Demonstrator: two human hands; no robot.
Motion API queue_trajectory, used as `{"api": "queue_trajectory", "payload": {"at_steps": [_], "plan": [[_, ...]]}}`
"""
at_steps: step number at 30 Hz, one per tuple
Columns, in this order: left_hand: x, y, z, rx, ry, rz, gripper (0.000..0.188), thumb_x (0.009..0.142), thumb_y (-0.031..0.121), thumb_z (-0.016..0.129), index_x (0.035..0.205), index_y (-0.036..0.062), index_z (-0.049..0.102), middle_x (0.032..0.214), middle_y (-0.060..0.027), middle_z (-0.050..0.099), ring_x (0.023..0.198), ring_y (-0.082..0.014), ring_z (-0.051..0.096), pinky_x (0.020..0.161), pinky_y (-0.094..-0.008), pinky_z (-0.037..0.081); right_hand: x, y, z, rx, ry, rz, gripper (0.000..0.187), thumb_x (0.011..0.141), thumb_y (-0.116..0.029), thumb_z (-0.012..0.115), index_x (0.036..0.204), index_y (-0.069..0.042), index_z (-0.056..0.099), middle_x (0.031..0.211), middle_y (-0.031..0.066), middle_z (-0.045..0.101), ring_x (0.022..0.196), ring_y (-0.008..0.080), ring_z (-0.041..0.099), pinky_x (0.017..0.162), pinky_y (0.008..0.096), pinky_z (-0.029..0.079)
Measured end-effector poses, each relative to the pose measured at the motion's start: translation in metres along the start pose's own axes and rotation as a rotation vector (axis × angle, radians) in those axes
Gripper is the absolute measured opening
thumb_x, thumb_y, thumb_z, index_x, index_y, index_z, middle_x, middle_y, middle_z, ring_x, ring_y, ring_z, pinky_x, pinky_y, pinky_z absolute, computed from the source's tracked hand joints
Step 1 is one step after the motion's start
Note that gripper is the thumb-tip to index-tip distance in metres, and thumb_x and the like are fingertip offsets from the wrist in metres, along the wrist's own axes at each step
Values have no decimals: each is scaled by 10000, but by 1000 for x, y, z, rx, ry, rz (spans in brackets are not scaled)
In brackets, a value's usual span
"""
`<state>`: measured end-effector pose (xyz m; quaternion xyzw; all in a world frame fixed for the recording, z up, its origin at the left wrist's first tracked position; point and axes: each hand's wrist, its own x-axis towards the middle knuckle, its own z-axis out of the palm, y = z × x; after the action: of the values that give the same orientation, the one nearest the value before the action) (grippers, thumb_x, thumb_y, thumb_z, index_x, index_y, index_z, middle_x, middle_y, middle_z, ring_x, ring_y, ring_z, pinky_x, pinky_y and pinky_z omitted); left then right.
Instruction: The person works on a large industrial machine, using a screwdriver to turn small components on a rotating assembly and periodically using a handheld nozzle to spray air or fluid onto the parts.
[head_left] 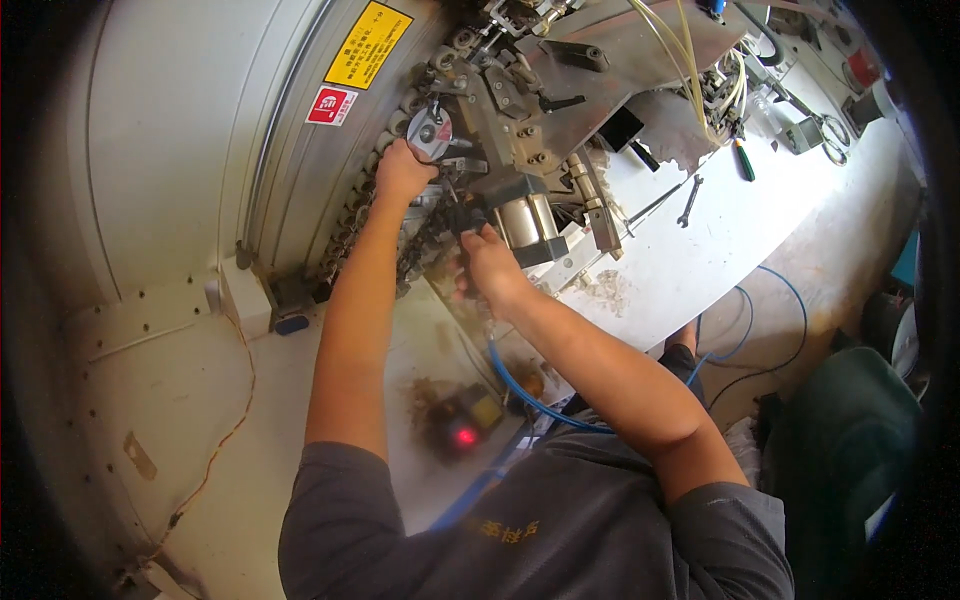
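Item: person at a machine, seen from the head camera.

Left hand [402, 170] — raised against the machine's side, fingers curled shut around a part just below a small round metal disc [430, 133]; what exactly is gripped cannot be told, as the fingers are turned away.

Right hand [487, 262] — set lower and to the right, fingertips pressed into a dark chain-like assembly [440, 225] that runs between the two hands. The fingers are bent narrow upon it; whether it is pinched or only touched cannot be told.

Chain-like assembly — located at the foot of the metal mechanism [520, 110], just beside a silver cylinder [528, 222], which lies touching or nearly touching the right hand's knuckles.

Surroundings: a curved grey machine housing [180, 130] bearing a yellow label [367, 44] and a red label [332, 105]. A white worktable [740, 230] is seen to the right, on which an open-ended wrench [690, 200] and a green-handled screwdriver [744, 160] are laid, well apart from both hands. A blue hose [520, 392] is run beneath the right forearm. A small dark box with a red light [462, 425] is placed on the surface between the arms. Yellowish tubes [690, 70] are hung over the mechanism's upper right.
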<state>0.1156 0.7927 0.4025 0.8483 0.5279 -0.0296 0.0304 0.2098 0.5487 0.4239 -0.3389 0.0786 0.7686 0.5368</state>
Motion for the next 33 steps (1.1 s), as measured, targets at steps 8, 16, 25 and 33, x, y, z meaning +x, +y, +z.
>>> {"api": "queue_trajectory", "payload": {"at_steps": [8, 16, 25, 33], "plan": [[0, -2, -3, -174, -92, -63, 425, 642, 173, 875, 954, 3, 643, 1046, -190, 708, 1014, -355, 671, 914, -418, 518, -8, 3, 3, -58, 23, -89, 302, 1058, -287, 468, 1314, -127, 476, 800, 33, 547, 572, 155, 502, 534, 343, 513], [-9, 18, -15, -135, -55, 133, 1055, 648, 173, 893, 1523, 45, 320, 1277, -207, 635, 1187, -408, 602, 1001, -437, 494, 32, 58, -11, -596, 190, -462, 700, 1006, -237, 592, 1622, -170, 265, 820, 16, 594, 614, 95, 507, 554, 302, 473], [-33, 30, -11, 108, 102, 115, 962, 686, 242, 903, 1462, 22, 379, 1462, -168, 470, 1266, -366, 550, 1087, -478, 397, -12, 45, 2, -850, 189, -446, 694, 937, -213, 633, 1572, -119, 367, 1042, 237, 661, 862, 333, 649, 807, 430, 511], [-32, -27, -4, -130, 345, 374, 601, 820, 243, 814, 1342, 52, 586, 1316, -216, 636, 1104, -376, 660, 934, -413, 537, -32, 39, 21, -941, 146, -417, 684, 934, -184, 614, 1564, -84, 369, 1024, 235, 654, 858, 326, 650, 805, 425, 515]]}}
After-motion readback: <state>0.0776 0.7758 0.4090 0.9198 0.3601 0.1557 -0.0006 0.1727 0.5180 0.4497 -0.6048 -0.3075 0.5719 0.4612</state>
